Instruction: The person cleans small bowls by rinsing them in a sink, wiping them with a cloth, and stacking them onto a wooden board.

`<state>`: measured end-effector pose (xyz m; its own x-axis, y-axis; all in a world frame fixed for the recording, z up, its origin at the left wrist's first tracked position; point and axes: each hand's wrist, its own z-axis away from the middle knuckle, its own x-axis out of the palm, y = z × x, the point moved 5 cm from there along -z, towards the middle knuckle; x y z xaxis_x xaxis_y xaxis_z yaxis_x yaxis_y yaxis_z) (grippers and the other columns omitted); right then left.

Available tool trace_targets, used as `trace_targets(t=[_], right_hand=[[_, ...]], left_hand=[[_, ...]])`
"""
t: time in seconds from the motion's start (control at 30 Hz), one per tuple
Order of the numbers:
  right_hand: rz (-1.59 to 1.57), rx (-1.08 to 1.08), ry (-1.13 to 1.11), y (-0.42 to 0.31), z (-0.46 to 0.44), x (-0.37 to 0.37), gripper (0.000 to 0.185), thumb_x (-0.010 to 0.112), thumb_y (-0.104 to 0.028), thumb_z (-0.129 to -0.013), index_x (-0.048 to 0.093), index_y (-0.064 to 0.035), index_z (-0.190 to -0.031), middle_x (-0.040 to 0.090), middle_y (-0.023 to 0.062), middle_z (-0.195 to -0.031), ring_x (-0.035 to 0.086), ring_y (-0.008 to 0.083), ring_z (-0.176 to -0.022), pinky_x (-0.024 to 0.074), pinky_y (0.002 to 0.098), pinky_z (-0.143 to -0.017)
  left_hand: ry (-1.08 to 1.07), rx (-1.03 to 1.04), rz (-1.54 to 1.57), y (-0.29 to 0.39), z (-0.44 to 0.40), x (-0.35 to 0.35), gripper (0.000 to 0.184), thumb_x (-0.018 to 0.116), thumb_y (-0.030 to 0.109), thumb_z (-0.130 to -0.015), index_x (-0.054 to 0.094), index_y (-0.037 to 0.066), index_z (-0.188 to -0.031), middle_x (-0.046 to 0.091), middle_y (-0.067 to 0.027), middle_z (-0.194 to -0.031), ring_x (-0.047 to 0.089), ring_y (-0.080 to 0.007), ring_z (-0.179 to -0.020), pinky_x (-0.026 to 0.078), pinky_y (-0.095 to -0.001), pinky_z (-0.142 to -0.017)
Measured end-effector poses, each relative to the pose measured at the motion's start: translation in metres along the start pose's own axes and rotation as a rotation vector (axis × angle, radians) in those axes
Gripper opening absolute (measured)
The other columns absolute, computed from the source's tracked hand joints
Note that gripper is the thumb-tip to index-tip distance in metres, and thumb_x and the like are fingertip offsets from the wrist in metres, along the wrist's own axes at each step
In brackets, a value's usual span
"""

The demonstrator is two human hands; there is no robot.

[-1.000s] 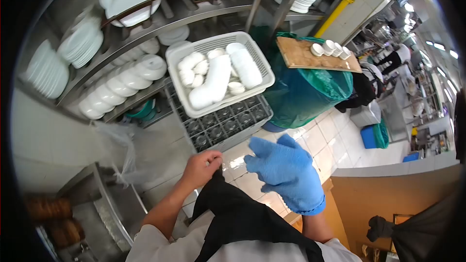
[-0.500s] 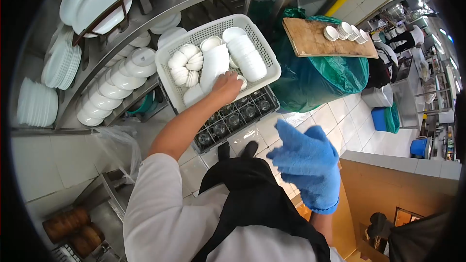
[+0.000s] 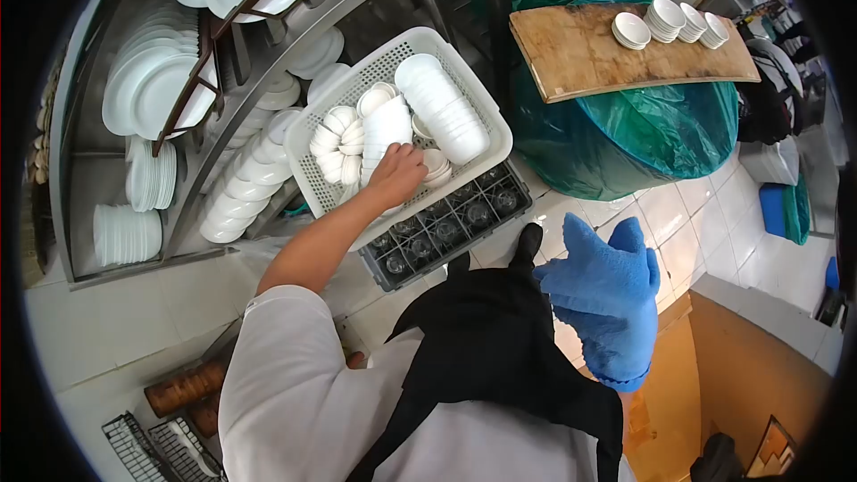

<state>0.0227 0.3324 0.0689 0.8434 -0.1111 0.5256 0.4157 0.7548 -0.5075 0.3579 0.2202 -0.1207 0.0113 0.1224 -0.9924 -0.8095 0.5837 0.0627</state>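
My left hand reaches into a white perforated plastic basket. Its fingers are curled at the near end of a leaning stack of white bowls; the fingertips are partly hidden. Around it are a longer stack of white bowls on the right, small white dishes clustered on the left, and a few shallow dishes beside the knuckles. A blue terry cloth covers my right hand completely, up to the wrist, away from the basket. The fingers underneath are hidden.
Below the basket is a grey rack of glasses. Steel shelves on the left hold plates and stacked bowls. A wooden board with small bowls lies over a green-lined bin. Cardboard stands at lower right.
The whole view has shifted, bringing more of the left shelves into sight. My left hand stays in the basket by the bowl stack. The blue cloth on my right hand appears more upright.
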Motion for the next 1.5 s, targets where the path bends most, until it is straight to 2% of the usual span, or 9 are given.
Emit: trace_targets(t=[0.17, 0.43, 0.53, 0.7, 0.73, 0.93, 1.17, 1.33, 1.5], right_hand=[[0.002, 0.084, -0.045, -0.038, -0.019, -0.021, 0.031, 0.036, -0.022, -0.103, 0.060, -0.0054, -0.110, 0.064, 0.0084, -0.088, 0.063, 0.0177, -0.072, 0.0529, 0.0242, -0.065], [0.297, -0.070, -0.124, -0.086, -0.056, -0.017, 0.027, 0.048, -0.008, -0.089, 0.061, -0.0072, -0.112, 0.065, 0.0072, -0.098, 0.061, 0.0190, -0.081, 0.0507, 0.0243, -0.066], [0.433, -0.184, -0.104, -0.104, -0.058, -0.023, 0.031, 0.052, -0.003, -0.083, 0.062, -0.0079, -0.113, 0.065, 0.0067, -0.102, 0.060, 0.0195, -0.084, 0.0499, 0.0244, -0.066], [0.640, -0.335, -0.059, -0.119, -0.058, -0.027, 0.043, 0.060, 0.006, -0.074, 0.062, -0.0090, -0.114, 0.066, 0.0060, -0.108, 0.059, 0.0203, -0.090, 0.0485, 0.0245, -0.066], [0.685, -0.365, -0.054, -0.121, -0.057, -0.026, 0.045, 0.061, 0.008, -0.072, 0.063, -0.0093, -0.114, 0.066, 0.0058, -0.109, 0.059, 0.0205, -0.091, 0.0483, 0.0245, -0.066], [1.036, -0.524, 0.110, -0.138, -0.055, -0.026, 0.039, 0.060, 0.007, -0.075, 0.061, -0.0079, -0.110, 0.066, 0.0042, -0.103, 0.058, 0.0186, -0.081, 0.0456, 0.0234, -0.059], [2.042, -0.852, 0.570, -0.130, -0.061, 0.008, 0.026, 0.058, 0.001, -0.079, 0.058, -0.0062, -0.103, 0.065, 0.0035, -0.091, 0.057, 0.0172, -0.067, 0.0421, 0.0232, -0.048], [2.163, -0.972, 0.436, -0.092, -0.086, 0.040, 0.021, 0.060, -0.011, -0.075, 0.053, -0.0070, -0.094, 0.058, 0.0086, -0.079, 0.056, 0.0220, -0.059, 0.0389, 0.0293, -0.040], [2.016, -1.295, 0.176, -0.097, -0.104, 0.068, 0.022, 0.062, -0.021, -0.072, 0.052, -0.0070, -0.086, 0.056, 0.0151, -0.073, 0.060, 0.0288, -0.059, 0.0435, 0.0379, -0.043]], left_hand=[[0.118, -0.153, 0.041, 0.016, 0.015, -0.025, 0.007, 0.058, 0.009, -0.079, 0.065, 0.008, -0.080, 0.058, -0.0064, -0.092, 0.053, -0.0253, -0.093, 0.039, -0.0387, -0.084], [0.355, -0.309, 0.046, 0.078, 0.016, -0.085, 0.011, 0.061, 0.007, -0.078, 0.060, 0.005, -0.089, 0.060, -0.0085, -0.095, 0.054, -0.0267, -0.093, 0.041, -0.0385, -0.082], [0.522, -0.377, 0.521, 0.115, -0.009, -0.109, 0.011, 0.065, 0.008, -0.085, 0.059, 0.002, -0.092, 0.061, -0.0117, -0.091, 0.057, -0.0295, -0.084, 0.044, -0.0375, -0.074], [0.416, -0.995, 2.259, 0.158, -0.069, -0.024, 0.013, 0.062, 0.019, -0.092, 0.061, 0.007, -0.097, 0.064, -0.0013, -0.084, 0.060, -0.0116, -0.075, 0.045, -0.0294, -0.065], [0.334, -1.086, 2.372, 0.167, -0.075, -0.004, 0.012, 0.065, 0.018, -0.089, 0.061, 0.009, -0.096, 0.065, -0.0024, -0.084, 0.061, -0.0129, -0.073, 0.045, -0.0276, -0.065], [0.388, -1.040, 2.321, 0.148, -0.080, -0.012, 0.013, 0.062, 0.019, -0.093, 0.059, 0.008, -0.099, 0.065, -0.0036, -0.088, 0.061, -0.0129, -0.077, 0.049, -0.0281, -0.070], [0.333, -0.723, 2.282, 0.162, -0.102, -0.080, 0.015, 0.059, 0.016, -0.095, 0.059, 0.005, -0.105, 0.065, -0.0044, -0.090, 0.062, -0.0133, -0.080, 0.050, -0.0276, -0.075], [0.484, -0.431, 1.898, 0.176, -0.105, -0.128, 0.015, 0.059, 0.011, -0.094, 0.064, -0.001, -0.101, 0.066, -0.0043, -0.088, 0.057, -0.0070, -0.080, 0.048, -0.0241, -0.073], [0.559, -0.423, 1.713, 0.152, -0.092, -0.140, 0.017, 0.060, 0.012, -0.094, 0.064, -0.005, -0.098, 0.067, -0.0026, -0.083, 0.056, -0.0061, -0.078, 0.048, -0.0245, -0.073]])
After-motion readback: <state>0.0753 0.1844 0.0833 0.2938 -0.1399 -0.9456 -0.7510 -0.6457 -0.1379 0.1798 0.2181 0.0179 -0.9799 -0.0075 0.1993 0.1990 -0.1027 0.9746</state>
